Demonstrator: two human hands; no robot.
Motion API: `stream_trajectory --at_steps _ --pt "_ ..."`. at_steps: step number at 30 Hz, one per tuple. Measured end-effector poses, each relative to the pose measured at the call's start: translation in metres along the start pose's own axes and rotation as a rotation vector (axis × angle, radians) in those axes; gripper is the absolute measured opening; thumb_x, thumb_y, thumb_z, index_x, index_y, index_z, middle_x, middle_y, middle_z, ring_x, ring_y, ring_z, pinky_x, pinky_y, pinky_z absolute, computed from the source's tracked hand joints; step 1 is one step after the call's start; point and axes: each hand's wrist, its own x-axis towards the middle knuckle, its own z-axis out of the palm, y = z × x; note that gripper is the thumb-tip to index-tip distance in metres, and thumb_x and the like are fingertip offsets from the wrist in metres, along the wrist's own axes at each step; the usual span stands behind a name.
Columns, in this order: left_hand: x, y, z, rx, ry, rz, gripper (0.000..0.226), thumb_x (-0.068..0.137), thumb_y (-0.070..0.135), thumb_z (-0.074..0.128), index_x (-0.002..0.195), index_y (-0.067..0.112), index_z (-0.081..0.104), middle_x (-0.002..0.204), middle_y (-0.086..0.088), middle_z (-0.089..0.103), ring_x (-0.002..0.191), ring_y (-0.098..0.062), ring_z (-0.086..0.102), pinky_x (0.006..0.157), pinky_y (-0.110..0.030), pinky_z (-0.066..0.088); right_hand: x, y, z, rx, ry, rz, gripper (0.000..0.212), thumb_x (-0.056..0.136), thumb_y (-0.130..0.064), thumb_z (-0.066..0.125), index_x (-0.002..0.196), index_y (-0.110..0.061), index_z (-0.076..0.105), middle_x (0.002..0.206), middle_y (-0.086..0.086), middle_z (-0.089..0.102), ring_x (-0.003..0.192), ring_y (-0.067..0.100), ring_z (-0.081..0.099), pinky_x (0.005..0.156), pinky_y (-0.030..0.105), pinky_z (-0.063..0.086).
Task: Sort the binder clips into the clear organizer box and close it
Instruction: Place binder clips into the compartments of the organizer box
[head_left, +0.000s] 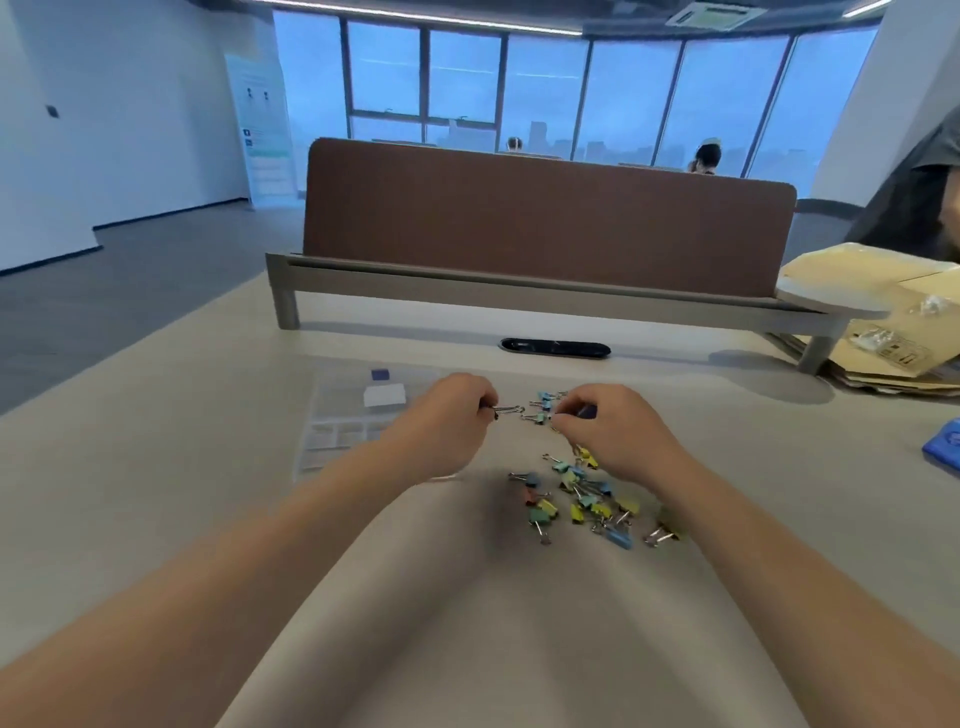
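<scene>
Several small binder clips (582, 501) in blue, yellow, green and red lie scattered on the beige table, below my right hand. A smaller group of blue clips (545, 400) lies between my hands. My left hand (452, 421) pinches a dark binder clip (506, 411) by its body, its wire handles pointing right. My right hand (608, 426) has its fingers curled round a dark clip (587, 413). The clear organizer box (337, 415) lies open and flat to the left of my left hand, with a white label inside; my left forearm covers its near right corner.
A brown desk divider (545, 218) on a grey frame stands across the table behind my hands, with a black cable slot (555, 347) in front of it. Flattened cardboard (893, 322) lies at the right, a blue object (943, 454) at the right edge. A person sits at far right.
</scene>
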Motion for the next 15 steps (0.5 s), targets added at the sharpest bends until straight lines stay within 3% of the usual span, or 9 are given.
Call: stream_trajectory --at_steps 3,7,11,15 --pt "-0.014 -0.032 -0.026 0.014 0.045 -0.069 0.022 0.099 0.014 0.045 0.110 0.015 0.064 0.109 0.000 0.061 0.085 -0.015 0.052 0.074 -0.023 0.038 0.007 -0.035 0.023 0.048 -0.034 -0.055 0.010 0.091 -0.028 0.064 0.093 -0.022 0.071 0.088 -0.005 0.067 0.085 0.015 0.061 0.074 0.029 0.049" --pt "-0.033 -0.067 -0.053 0.069 0.049 -0.145 0.022 0.098 0.014 0.046 0.110 0.014 0.065 0.110 -0.001 0.058 0.086 -0.017 0.053 0.073 -0.023 0.037 0.014 -0.068 0.051 0.068 -0.089 -0.110 0.028 0.097 -0.026 0.055 0.121 -0.019 0.068 0.111 -0.005 0.068 0.100 0.011 0.059 0.087 0.025 0.045" --pt "-0.052 -0.098 -0.069 0.100 0.028 -0.174 0.020 0.097 0.015 0.047 0.112 0.018 0.060 0.109 0.000 0.063 0.092 -0.018 0.056 0.079 -0.026 0.044 0.020 -0.098 0.074 0.076 -0.134 -0.161 0.019 0.095 -0.025 0.057 0.102 -0.020 0.074 0.095 -0.008 0.070 0.088 0.011 0.062 0.079 0.026 0.049" --pt "-0.060 -0.118 -0.077 0.158 0.026 -0.178 0.011 0.094 0.016 0.054 0.100 0.018 0.063 0.099 0.004 0.060 0.084 -0.016 0.053 0.070 -0.025 0.040 0.027 -0.110 0.092 0.081 -0.138 -0.179 0.013 0.092 -0.027 0.063 0.090 -0.019 0.073 0.085 -0.004 0.070 0.081 0.015 0.063 0.074 0.030 0.051"
